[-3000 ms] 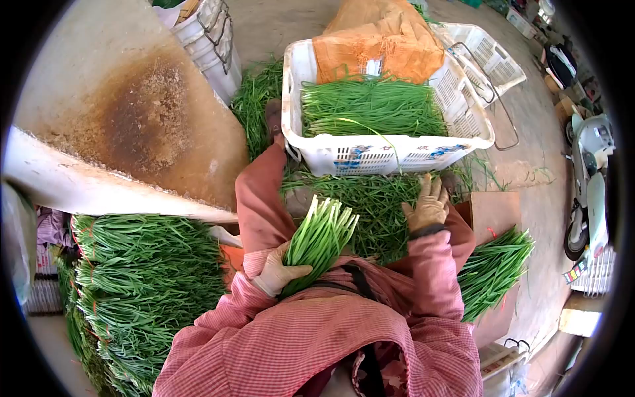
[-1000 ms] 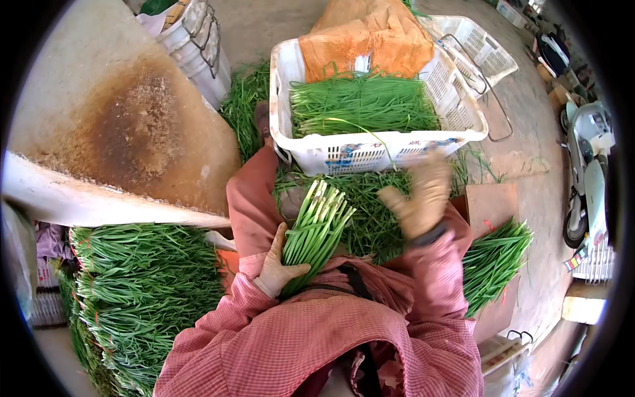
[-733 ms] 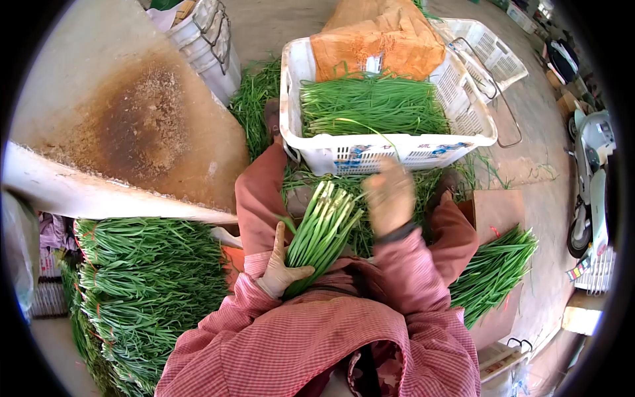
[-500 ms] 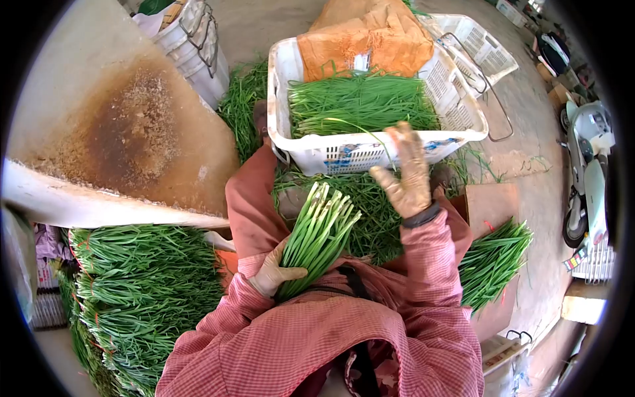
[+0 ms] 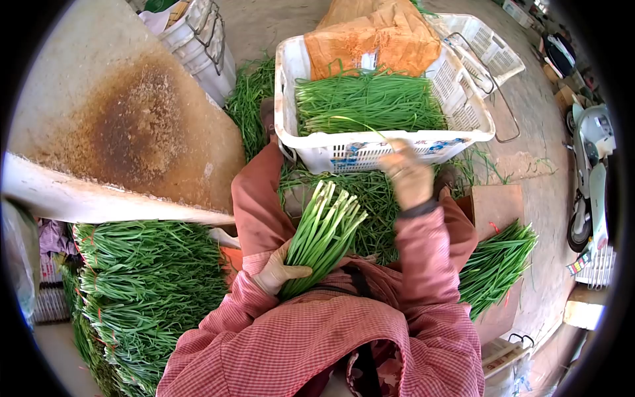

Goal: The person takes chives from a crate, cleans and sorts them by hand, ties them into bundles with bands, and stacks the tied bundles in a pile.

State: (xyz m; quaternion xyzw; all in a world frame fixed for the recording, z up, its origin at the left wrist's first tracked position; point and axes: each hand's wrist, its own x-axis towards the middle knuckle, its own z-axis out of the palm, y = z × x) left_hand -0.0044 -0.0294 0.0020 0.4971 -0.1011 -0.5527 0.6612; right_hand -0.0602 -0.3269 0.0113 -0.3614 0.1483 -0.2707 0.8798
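Wearing a pink checked shirt (image 5: 297,344) and sitting with knees apart in dull red trousers (image 5: 258,198). Gripping a bunch of green stalks (image 5: 324,235) in the left hand (image 5: 283,270), just in front of the lap; closing round its lower part and laying the thumb across the near side. Pointing the pale ends of the bunch away from the body and slanting them to the right, fanning a little at the tips. Having a large pile of bundles (image 5: 152,291) beside the left elbow, showing red ties along its outer edge. Having another bundle (image 5: 499,271) on the right, lying on a brown board (image 5: 503,205). Stretching the right arm forward and holding the right hand (image 5: 405,173) out before the near wall of a white crate (image 5: 317,152), apart from the bunch. Blurring at those fingers, so being impossible to tell whether gripping anything or merely curling; likewise being unclear about touching a yellowish leaf (image 5: 354,120) trailing beside them. Setting the feet either side of loose leaves (image 5: 374,198) covering the floor. Facing a thick layer of stalks (image 5: 370,102) inside the crate, with an orange sack (image 5: 397,43) draping over its far side. Showing farther off a second white crate (image 5: 486,49) and, well to the right, a scooter (image 5: 592,165).
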